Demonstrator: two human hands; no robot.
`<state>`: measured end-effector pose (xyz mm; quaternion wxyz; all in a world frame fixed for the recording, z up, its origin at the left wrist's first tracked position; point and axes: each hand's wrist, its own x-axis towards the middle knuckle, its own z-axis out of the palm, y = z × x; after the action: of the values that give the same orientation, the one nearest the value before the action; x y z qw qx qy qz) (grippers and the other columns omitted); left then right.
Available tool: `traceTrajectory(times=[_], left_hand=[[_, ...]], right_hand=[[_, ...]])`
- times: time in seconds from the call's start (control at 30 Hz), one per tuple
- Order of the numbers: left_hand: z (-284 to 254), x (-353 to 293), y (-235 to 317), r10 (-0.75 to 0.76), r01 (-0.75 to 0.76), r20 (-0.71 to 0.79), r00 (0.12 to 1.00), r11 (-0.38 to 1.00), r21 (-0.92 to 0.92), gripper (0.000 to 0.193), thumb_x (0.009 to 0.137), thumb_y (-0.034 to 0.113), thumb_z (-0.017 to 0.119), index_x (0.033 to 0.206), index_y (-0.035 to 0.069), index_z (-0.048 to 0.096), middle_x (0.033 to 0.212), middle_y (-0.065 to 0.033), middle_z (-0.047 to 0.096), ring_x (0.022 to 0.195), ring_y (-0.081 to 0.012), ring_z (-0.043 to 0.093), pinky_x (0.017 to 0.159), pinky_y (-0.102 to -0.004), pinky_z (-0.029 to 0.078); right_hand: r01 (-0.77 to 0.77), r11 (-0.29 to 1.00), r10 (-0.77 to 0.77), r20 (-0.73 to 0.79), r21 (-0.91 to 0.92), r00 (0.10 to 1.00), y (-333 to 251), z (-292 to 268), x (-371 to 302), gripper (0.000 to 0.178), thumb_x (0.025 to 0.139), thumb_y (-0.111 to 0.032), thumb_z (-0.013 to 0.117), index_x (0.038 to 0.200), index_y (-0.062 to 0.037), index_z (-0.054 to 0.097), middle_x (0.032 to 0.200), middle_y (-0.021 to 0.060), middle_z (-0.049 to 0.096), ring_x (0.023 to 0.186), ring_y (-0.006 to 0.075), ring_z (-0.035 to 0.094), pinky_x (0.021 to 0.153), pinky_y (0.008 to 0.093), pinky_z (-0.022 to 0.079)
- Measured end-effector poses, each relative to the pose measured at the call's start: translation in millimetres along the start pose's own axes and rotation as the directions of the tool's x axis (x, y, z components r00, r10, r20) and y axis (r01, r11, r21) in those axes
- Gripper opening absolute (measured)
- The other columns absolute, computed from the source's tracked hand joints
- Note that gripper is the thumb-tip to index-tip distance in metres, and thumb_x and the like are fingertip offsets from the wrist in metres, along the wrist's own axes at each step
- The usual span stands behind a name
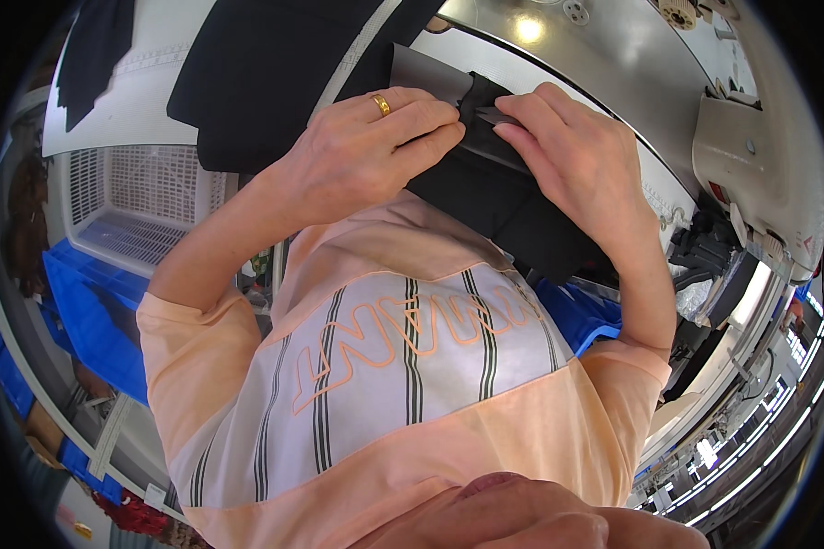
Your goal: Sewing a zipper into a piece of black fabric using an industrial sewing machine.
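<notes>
My left hand (pixel 375 146), with a gold ring on one finger, is closed in a pinch on the edge of a piece of black fabric (pixel 522 215). The fabric drapes over the near edge of the table toward my lap. Just across from it, my right hand (pixel 572 151) is closed around a small dark pointed tool, which looks like thread snips (pixel 493 116). Its tips point left, at the fabric beside my left fingertips. Most of the tool is hidden inside my fingers. A smooth dark grey strip (pixel 421 73) lies just beyond my left fingers.
More black fabric (pixel 256 73) lies on the white table (pixel 160 101) at the left, crossed by a pale strip (pixel 362 55). A white sewing machine (pixel 751 156) stands at the right by a metal plate (pixel 604 55). Below left are a white basket (pixel 137 197) and a blue bin (pixel 101 311).
</notes>
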<state>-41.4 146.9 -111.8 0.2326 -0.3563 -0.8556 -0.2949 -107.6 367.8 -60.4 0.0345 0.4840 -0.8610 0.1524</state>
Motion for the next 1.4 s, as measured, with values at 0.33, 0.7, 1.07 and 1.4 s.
traceTrajectory(times=[0.33, 0.7, 1.07, 1.4], left_hand=[[-2, 1, 2, -0.019, 0.019, 0.029, 0.999, 1.000, 0.005, 0.031, 0.065, 0.002, 0.067, 0.096, -0.001, 0.068, 0.100, -0.0106, 0.063, 0.086, -0.0239, 0.066, 0.064, -0.0280, 0.055], [-32, 62, 5, -0.466, 0.570, 0.405, 0.786, 0.801, -0.185, 0.021, 0.083, 0.012, 0.069, 0.100, 0.001, 0.064, 0.095, -0.0076, 0.067, 0.083, -0.0171, 0.065, 0.075, -0.0243, 0.049], [-13, 83, -51, -0.424, 0.801, 0.681, 0.598, 0.345, -0.489, 0.028, 0.084, 0.010, 0.068, 0.110, -0.001, 0.064, 0.089, -0.0039, 0.067, 0.081, -0.0093, 0.059, 0.075, -0.0217, 0.048], [-6, 77, -55, -0.403, 0.792, 0.686, 0.606, 0.216, -0.572, 0.034, 0.083, -0.001, 0.061, 0.117, -0.004, 0.060, 0.098, -0.0041, 0.066, 0.086, -0.0095, 0.059, 0.081, -0.0219, 0.048]], right_hand=[[0.015, 0.999, -0.013, 0.055, -0.046, 0.998, -2, -2, 3, 0.012, 0.083, -0.019, 0.065, 0.089, -0.0109, 0.059, 0.077, 0.0043, 0.057, 0.064, 0.0250, 0.062, 0.052, 0.0369, 0.048], [-0.332, 0.890, 0.440, -0.405, 0.311, 0.801, 4, -54, -22, 0.027, 0.081, -0.009, 0.075, 0.106, -0.0064, 0.066, 0.092, 0.0047, 0.068, 0.071, 0.0074, 0.059, 0.061, 0.0196, 0.047], [-0.433, 0.720, 0.542, -0.049, 0.542, 0.839, 5, 4, -37, 0.029, 0.080, -0.007, 0.074, 0.108, -0.0050, 0.066, 0.083, 0.0057, 0.065, 0.065, 0.0096, 0.058, 0.056, 0.0231, 0.045], [-0.019, 0.997, 0.030, -0.160, 0.069, 0.987, 8, 29, -5, 0.027, 0.077, -0.005, 0.068, 0.104, -0.0110, 0.064, 0.077, 0.0033, 0.067, 0.067, 0.0178, 0.065, 0.059, 0.0282, 0.050]])
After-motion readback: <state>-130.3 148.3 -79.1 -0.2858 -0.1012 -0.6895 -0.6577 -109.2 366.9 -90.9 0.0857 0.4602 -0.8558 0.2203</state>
